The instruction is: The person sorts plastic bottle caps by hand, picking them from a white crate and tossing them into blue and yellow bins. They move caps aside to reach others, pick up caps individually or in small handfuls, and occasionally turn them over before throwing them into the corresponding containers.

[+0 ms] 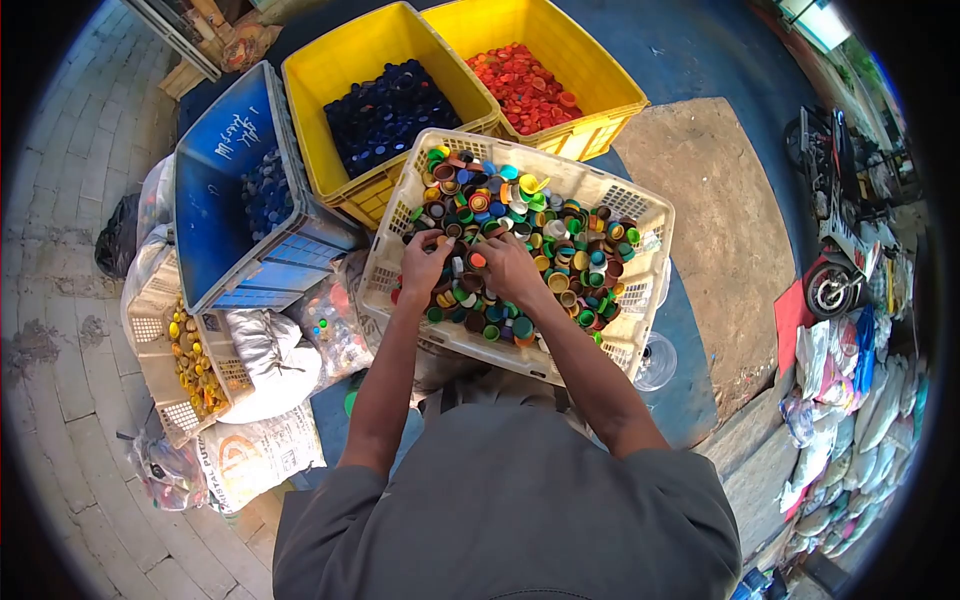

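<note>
A cream plastic crate (650, 215) in front of me holds a mixed heap of bottle caps (575, 262) in green, brown, yellow, white, blue and black. Over the heap's left part, my left hand (425, 265) has its fingers curled together at the caps; what lies in its grip is hidden. Close beside it on the right, my right hand (512, 270) bends its fingers down into the heap. An orange-centred bottle cap (477, 261) shows at the right hand's thumb side and seems pinched there.
Behind the crate stand a yellow bin (330, 65) of dark blue caps and another yellow bin (570, 30) of red caps. To the left are a blue bin (210, 210), a crate (150, 330) of yellow caps and sacks (265, 450). A motorcycle (835, 280) is at right.
</note>
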`<action>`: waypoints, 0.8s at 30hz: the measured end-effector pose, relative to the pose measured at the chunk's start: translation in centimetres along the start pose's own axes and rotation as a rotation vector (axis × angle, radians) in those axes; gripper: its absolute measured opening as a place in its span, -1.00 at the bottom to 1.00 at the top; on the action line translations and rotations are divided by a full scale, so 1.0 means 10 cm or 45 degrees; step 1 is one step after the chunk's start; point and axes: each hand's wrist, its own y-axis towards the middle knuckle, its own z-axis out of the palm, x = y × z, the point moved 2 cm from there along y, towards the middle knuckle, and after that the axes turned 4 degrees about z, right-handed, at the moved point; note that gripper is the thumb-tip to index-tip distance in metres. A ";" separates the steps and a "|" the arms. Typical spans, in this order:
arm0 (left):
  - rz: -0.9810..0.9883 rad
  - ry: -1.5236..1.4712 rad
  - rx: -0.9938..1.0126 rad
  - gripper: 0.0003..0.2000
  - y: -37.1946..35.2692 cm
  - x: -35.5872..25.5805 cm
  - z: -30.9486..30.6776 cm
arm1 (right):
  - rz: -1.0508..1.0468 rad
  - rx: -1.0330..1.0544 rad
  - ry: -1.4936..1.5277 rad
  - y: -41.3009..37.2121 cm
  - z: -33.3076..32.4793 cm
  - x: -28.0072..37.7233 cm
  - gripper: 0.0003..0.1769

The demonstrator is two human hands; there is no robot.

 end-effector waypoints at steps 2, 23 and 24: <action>-0.020 -0.130 -0.090 -0.68 -0.04 0.02 -0.07 | -0.002 0.169 -0.137 0.08 0.10 0.02 -0.55; 0.034 -0.343 0.179 -0.70 -0.41 -0.29 0.23 | 0.535 -0.081 1.294 -0.16 -0.02 0.21 -0.52; 0.104 -0.356 0.185 -0.69 -0.41 -0.32 0.21 | 0.529 -0.100 1.362 -0.18 0.00 0.20 -0.50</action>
